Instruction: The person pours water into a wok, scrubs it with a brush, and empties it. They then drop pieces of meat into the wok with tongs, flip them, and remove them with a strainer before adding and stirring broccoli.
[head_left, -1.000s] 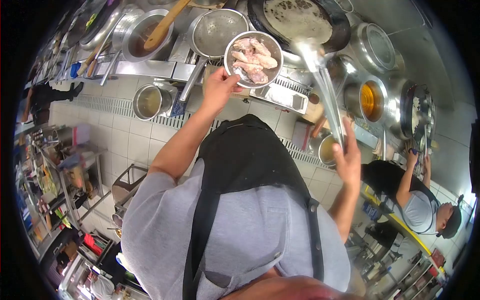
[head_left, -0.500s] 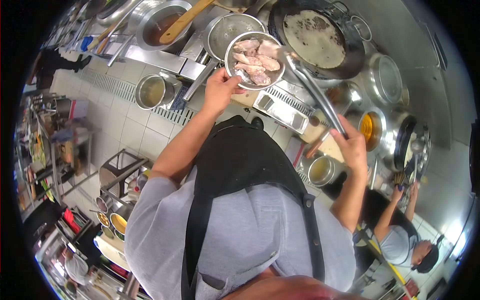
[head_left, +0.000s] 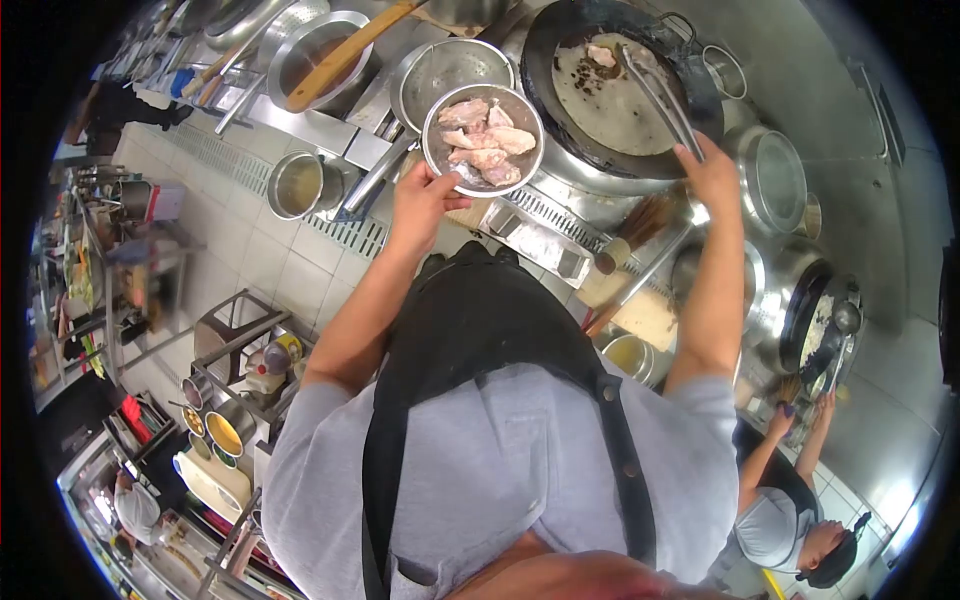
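Note:
My left hand (head_left: 420,207) is closed on the rim of a metal bowl (head_left: 432,165) and holds it beside the wok. Several pieces of raw chicken (head_left: 485,140) lie in it. My right hand (head_left: 712,175) grips metal tongs (head_left: 660,100) by the handle end. Their tips reach into the dark wok (head_left: 545,95), which contains pale, bubbling oil (head_left: 610,105). One chicken piece (head_left: 601,55) sits in the oil just left of the tong tips, apart from them as far as I can see. Next to the bowl rests a perforated metal strainer (head_left: 455,62) with a long handle.
A pot with a wooden paddle (head_left: 350,50) stands at upper left. A pot of liquid (head_left: 296,187) hangs low by the floor drain. Lidded pots (head_left: 775,170) line the right side. A co-worker (head_left: 790,520) at lower right works at another wok (head_left: 815,320).
The tongs have swung from the bowl up and right into the wok. A chicken piece now lies in the oil. My left hand and the bowl have shifted slightly left and down.

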